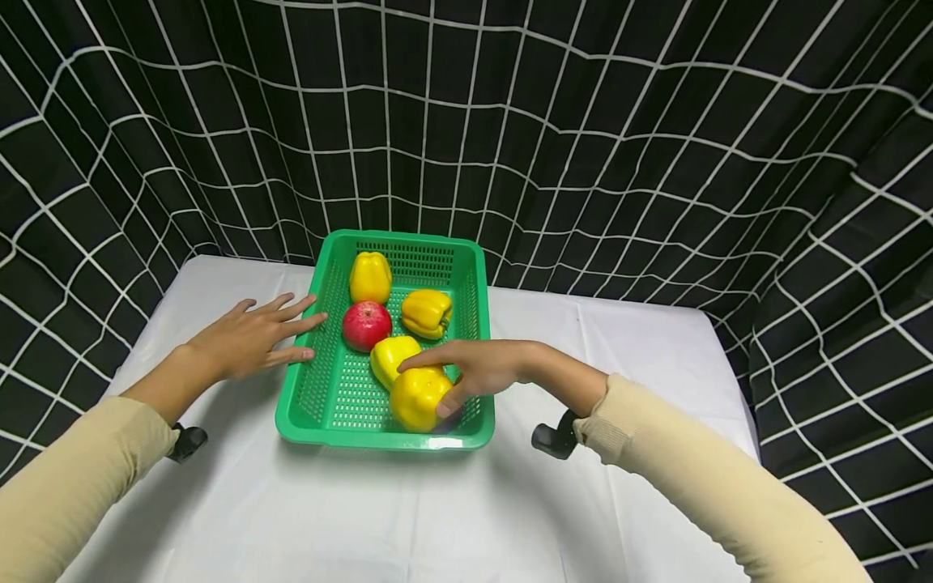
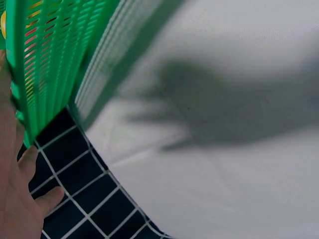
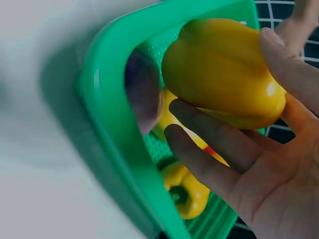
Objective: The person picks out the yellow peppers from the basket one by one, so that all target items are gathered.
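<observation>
My right hand (image 1: 474, 368) grips a yellow bell pepper (image 1: 417, 401) between thumb and fingers, over the near right part of a green plastic basket (image 1: 386, 440). In the right wrist view that bell pepper (image 3: 224, 72) lies sideways in the grasp. A second yellow bell pepper (image 1: 391, 356) is right behind it, partly covered. My left hand (image 1: 251, 332) spreads its straight fingers over the basket's left rim. Inside the basket are also a red round fruit (image 1: 367, 326) and two more yellow bell peppers, one far left (image 1: 370, 278), one at right (image 1: 426, 313).
A smooth purple thing (image 3: 142, 89) sits in the basket's near corner, mostly hidden in the head view. The basket stands on a white-clothed table (image 1: 350, 518). A black curtain with white grid lines (image 1: 452, 121) hangs behind and at both sides.
</observation>
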`<state>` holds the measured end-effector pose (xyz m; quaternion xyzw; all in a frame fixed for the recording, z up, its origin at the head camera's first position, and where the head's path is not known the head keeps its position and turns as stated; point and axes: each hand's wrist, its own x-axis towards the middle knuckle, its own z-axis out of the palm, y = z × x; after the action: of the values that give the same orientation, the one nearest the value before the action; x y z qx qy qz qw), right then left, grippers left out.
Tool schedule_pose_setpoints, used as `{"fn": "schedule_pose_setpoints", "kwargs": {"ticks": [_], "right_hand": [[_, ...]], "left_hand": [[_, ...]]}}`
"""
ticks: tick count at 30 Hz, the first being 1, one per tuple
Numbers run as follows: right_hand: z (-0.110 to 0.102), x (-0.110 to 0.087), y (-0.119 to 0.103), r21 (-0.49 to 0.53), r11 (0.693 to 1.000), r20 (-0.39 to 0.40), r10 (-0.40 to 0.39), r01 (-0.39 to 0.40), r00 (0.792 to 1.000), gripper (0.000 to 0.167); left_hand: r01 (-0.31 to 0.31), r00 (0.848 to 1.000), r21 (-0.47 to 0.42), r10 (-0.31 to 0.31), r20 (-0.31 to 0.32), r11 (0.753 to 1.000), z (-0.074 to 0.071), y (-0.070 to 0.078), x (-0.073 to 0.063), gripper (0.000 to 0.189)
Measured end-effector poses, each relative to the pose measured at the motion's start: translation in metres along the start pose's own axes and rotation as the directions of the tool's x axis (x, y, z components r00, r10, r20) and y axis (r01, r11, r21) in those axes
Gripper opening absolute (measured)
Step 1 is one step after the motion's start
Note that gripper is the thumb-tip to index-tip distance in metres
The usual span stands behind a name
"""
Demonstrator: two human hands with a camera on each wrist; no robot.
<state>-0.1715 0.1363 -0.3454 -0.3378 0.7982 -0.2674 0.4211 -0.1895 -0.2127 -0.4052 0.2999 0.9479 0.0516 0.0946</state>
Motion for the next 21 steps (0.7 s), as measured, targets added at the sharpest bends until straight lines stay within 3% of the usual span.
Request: {"fn": "schedule_pose_setpoints", "kwargs": {"ticks": [8, 15, 21], "right_hand": [[-0.011, -0.035, 0.021, 0.125, 0.988, -0.096, -0.079, 0.091, 0.992, 0.071], [-0.029, -0.064, 0.041, 0.173, 0.982, -0.214, -0.043, 0.081, 0.976, 0.070], [-0.051, -0.088, 0.065, 0.204, 0.977, -0.380, 0.028, 0.054, 0.925, 0.070]], "left_hand": [[0.003, 1.000, -0.004, -0.003, 0.002, 1.000, 0.000, 0.000, 0.000, 0.066], [0.002, 1.000, -0.016, -0.002, 0.007, 1.000, 0.001, -0.001, 0.000, 0.066], [-0.002, 1.000, -0.017, 0.002, 0.002, 1.000, 0.001, -0.001, 0.000, 0.066]]}}
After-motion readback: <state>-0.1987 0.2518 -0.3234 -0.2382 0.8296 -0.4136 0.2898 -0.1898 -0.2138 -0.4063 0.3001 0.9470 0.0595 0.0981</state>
